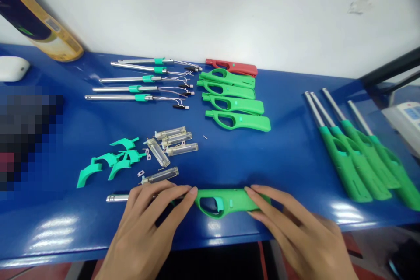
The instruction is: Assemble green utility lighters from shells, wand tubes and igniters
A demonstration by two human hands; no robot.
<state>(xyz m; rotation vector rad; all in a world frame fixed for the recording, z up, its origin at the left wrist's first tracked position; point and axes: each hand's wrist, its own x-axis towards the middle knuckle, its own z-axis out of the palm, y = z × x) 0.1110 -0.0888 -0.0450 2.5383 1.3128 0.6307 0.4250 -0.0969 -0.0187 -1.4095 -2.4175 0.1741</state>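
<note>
A green utility lighter point(226, 201) lies lengthwise near the front edge of the blue table, its metal tube tip pointing left. My left hand point(151, 223) is closed around the tube end, with thumb and fingertips at the front of the green body; the fingers hide most of the tube. At the butt end, my right hand point(292, 227) pinches the body between thumb and fingers. A teal trigger shows inside the loop of the handle. Just behind my left hand lies a clear fuel tank point(162, 175).
Several metal tubes with wires point(121, 97), green handle shells point(243, 121), a red shell point(232, 67), teal triggers point(88, 173) and clear tanks point(182, 148) lie beyond. Assembled lighters point(348, 170) lie at right. A yellow can point(62, 43) stands back left against the white wall point(229, 13).
</note>
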